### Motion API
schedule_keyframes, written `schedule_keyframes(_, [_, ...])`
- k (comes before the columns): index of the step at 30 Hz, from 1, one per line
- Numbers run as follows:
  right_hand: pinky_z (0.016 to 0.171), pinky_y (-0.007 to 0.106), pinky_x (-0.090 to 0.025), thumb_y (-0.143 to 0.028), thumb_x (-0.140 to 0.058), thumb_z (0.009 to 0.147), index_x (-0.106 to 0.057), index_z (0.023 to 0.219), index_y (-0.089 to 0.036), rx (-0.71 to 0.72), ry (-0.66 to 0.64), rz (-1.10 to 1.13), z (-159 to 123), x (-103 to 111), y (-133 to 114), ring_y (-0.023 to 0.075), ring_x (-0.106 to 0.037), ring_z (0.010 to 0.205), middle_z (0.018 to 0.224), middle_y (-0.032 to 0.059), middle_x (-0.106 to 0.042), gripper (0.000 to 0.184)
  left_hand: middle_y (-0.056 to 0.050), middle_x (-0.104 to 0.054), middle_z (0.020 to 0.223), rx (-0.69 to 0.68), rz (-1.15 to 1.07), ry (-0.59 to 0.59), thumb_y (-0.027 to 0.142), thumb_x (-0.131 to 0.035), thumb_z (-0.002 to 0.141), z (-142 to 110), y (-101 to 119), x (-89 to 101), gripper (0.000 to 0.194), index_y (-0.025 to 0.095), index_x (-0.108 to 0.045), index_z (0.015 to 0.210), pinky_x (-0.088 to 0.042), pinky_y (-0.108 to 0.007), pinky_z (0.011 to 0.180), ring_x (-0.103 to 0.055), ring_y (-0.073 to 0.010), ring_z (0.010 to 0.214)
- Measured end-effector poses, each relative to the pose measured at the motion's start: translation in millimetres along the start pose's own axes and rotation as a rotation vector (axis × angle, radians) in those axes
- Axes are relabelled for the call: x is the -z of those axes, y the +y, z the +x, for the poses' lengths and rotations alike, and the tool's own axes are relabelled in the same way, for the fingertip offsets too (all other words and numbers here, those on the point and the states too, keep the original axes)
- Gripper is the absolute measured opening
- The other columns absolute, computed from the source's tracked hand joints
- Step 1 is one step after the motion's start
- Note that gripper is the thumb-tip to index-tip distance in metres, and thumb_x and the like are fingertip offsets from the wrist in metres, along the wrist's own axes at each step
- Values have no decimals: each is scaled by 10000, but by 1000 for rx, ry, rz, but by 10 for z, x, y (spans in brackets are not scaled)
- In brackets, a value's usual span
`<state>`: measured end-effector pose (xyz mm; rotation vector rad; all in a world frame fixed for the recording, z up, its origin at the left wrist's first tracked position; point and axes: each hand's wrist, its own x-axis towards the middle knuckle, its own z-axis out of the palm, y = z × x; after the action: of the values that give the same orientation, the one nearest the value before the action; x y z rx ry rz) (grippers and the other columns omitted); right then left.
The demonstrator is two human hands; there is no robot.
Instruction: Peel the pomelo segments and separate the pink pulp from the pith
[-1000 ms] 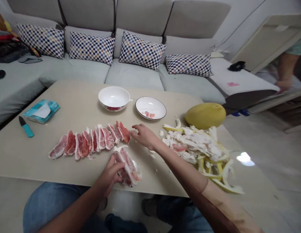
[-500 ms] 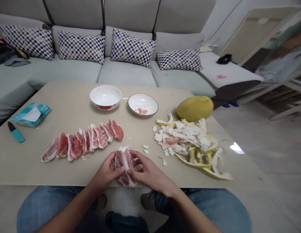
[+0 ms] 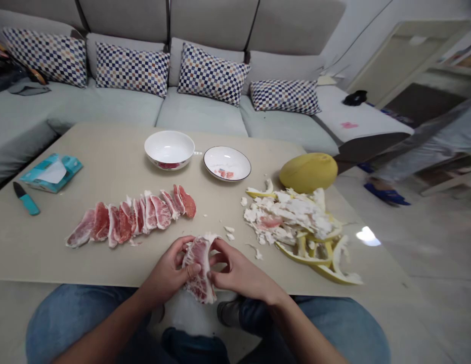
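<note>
Between my two hands, at the table's near edge, is a piece of red pomelo (image 3: pixel 198 270) with white pith along its top and right side. My left hand (image 3: pixel 170 273) grips its left side, thumb pressed on the front. From the right, my right hand (image 3: pixel 235 268) pinches the pith edge with thumb and fingers. Beyond my left hand, a row of several pomelo segments (image 3: pixel 132 217) lies on the table. To the right is a heap of white pith (image 3: pixel 292 212) with yellow peel strips (image 3: pixel 307 255), and a whole pomelo (image 3: pixel 309 172) behind it.
A white bowl (image 3: pixel 170 146) and a plate (image 3: pixel 239 159) with small red bits stand at the table's back. At left lie a tissue pack (image 3: pixel 51 172) and a teal-handled knife (image 3: pixel 28 202). A person's leg and blue slipper (image 3: pixel 387 194) show at right.
The pomelo piece has turned in my hands, its right side now bent up and showing more white. The person at right has moved; a blue slipper shows more fully.
</note>
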<state>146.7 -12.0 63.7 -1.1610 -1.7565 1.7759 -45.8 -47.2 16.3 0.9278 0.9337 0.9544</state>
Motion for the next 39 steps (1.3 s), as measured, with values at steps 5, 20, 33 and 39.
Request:
schedule_keyframes(5, [708, 245, -503, -114, -620, 659, -532, 1018, -199, -17, 18, 23, 8, -12, 14, 162, -624, 889, 1052, 16, -586, 379, -123, -631, 1206, 0, 25, -4, 304, -699, 801, 3, -8, -3, 510, 190, -452, 1232, -481, -346, 890, -621, -245, 1050])
schedule_keyframes(20, [480, 196, -353, -169, -545, 664, -534, 631, -182, 2, 390, -126, 83, -76, 155, 100, -453, 521, 546, -50, -506, 37, -81, -638, 1109, 1, 128, -108, 261, -717, 772, -92, 67, -118, 466, 197, -545, 1200, -487, -353, 857, -612, -250, 1004])
schedule_keyframes(33, [849, 377, -532, -427, -632, 834, -516, 1283, -237, 35, 186, 70, -26, 68, 86, 210, -609, 1012, 1294, 103, -536, 501, -110, -641, 1172, 209, -337, -13, 367, -667, 830, 2, 137, -65, 476, 223, -512, 1257, -506, -259, 675, -667, -205, 897])
schedule_keyframes(39, [1151, 517, -188, -313, -795, 672, -322, 1455, -349, 359, 96, -290, -225, 38, 9, 303, -130, 1453, 1575, 62, -154, 915, -92, -680, 1034, 262, -346, -19, 370, -687, 814, -8, 90, -71, 408, 179, -565, 1153, -508, -272, 679, -663, -161, 747])
